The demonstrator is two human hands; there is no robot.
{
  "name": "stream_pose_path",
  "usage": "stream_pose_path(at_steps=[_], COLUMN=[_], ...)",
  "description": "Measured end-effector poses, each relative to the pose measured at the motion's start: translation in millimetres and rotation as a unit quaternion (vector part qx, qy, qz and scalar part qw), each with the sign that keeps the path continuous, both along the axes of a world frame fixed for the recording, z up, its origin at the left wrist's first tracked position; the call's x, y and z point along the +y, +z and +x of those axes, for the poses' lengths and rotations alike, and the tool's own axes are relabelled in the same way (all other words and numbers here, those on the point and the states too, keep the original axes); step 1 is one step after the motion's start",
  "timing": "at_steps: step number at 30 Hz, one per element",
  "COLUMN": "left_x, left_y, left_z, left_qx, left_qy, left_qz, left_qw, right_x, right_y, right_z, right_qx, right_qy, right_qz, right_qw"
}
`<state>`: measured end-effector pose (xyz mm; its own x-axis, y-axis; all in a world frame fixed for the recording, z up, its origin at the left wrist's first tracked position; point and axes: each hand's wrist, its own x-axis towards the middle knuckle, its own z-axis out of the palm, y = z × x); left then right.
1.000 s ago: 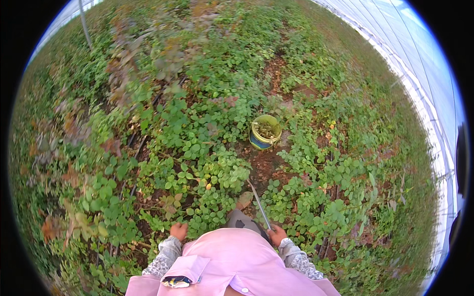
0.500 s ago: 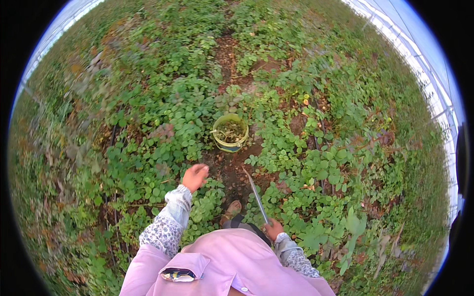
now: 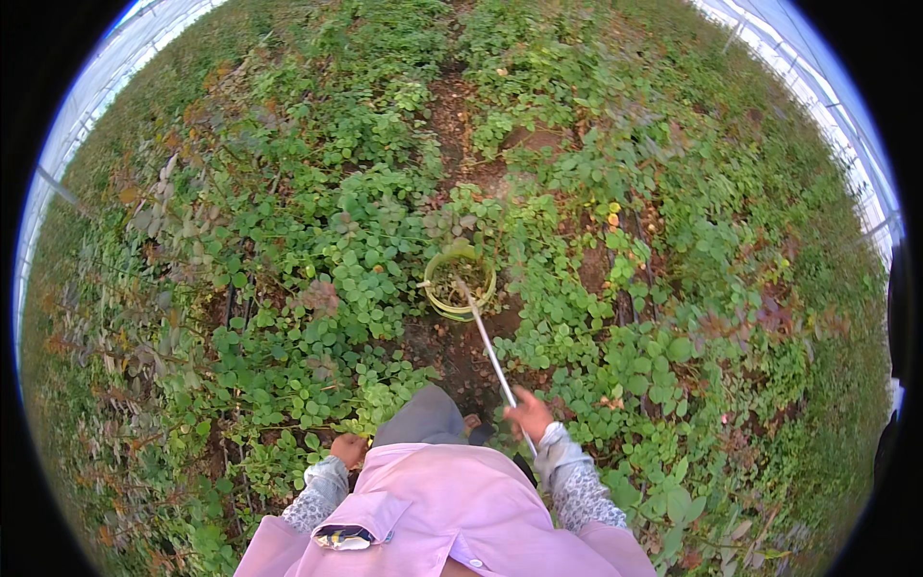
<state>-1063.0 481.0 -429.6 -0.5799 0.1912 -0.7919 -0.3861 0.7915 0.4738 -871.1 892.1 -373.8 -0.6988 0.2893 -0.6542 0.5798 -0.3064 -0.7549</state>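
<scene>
My right hand (image 3: 530, 416) is closed around a long thin metal rod (image 3: 491, 352). The far end of the rod reaches over the rim and into a yellow-green bucket (image 3: 448, 310), which stands on the soil path ahead of me. Dry plant bits (image 3: 444, 288) lie inside the bucket; what the rod's tip touches there is unclear. Low at my left side, my left hand (image 3: 349, 449) hangs beside the leaves with its fingers curled in, and nothing shows in it.
Leafy green plants (image 3: 317, 260) crowd both sides of the narrow soil path (image 3: 452, 125). Dark thin lines (image 3: 630, 298) run through the plants on the right. Pale sheeting on a frame (image 3: 817, 87) bounds the far right. My bent leg (image 3: 420, 415) is below the bucket.
The rod has swung forward and up, its end now inside the bucket. My left hand has drawn back toward my body. My leg has come forward into view.
</scene>
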Motion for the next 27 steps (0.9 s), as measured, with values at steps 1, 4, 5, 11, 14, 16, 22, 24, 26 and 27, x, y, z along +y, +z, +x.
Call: stream_pose_path(at_steps=[1,4,5,11,14,16,22,24,26,27], left_x=[13.2,75.6,98.8,231.0,288.1,319.0,331.8,327.4,330.6,332.7], left_y=[7.1,35.1,45.8,98.5,116.1,120.5,92.5,75.3,61.6,56.3], left_z=[-8.6,-29.1,-37.7,-91.8,-123.3,-145.9,-195.3,-202.2,-191.4,-190.6], left_qx=[0.091,0.198,0.181,0.043,-0.079,-0.193,-0.223,-0.207,-0.164,-0.171], left_qy=[-0.107,-0.111,-0.136,-0.206,-0.17,-0.135,0.102,0.095,0.064,0.112], left_qz=[0.002,0.031,0.026,0.238,0.362,0.371,0.315,0.296,0.244,0.275], left_qw=[0.99,0.973,0.974,0.948,0.913,0.898,0.917,0.928,0.954,0.939], right_x=[11.3,29.7,32.2,74.2,98.7,99.1,83.4,62.9,43.5,34.8], right_y=[12.2,30.1,28.3,30.2,37.8,31.7,-61.7,-102.9,-135.2,-147.2], right_z=[-18.1,-66.5,-89.1,-251.7,-340.9,-401.5,-473.2,-462.0,-457.1,-455.2], right_qx=[0.012,0.035,0.046,0.121,0.168,0.119,0.125,0.128,0.008,0.022], right_qy=[0.0,0.013,0.014,-0.013,-0.003,-0.022,-0.031,-0.044,-0.058,-0.027], right_qz=[-0.009,0.059,0.122,0.182,0.063,0.117,-0.125,-0.151,-0.314,-0.242], right_qw=[1.0,0.998,0.991,0.976,0.984,0.986,0.984,0.979,0.948,0.97])
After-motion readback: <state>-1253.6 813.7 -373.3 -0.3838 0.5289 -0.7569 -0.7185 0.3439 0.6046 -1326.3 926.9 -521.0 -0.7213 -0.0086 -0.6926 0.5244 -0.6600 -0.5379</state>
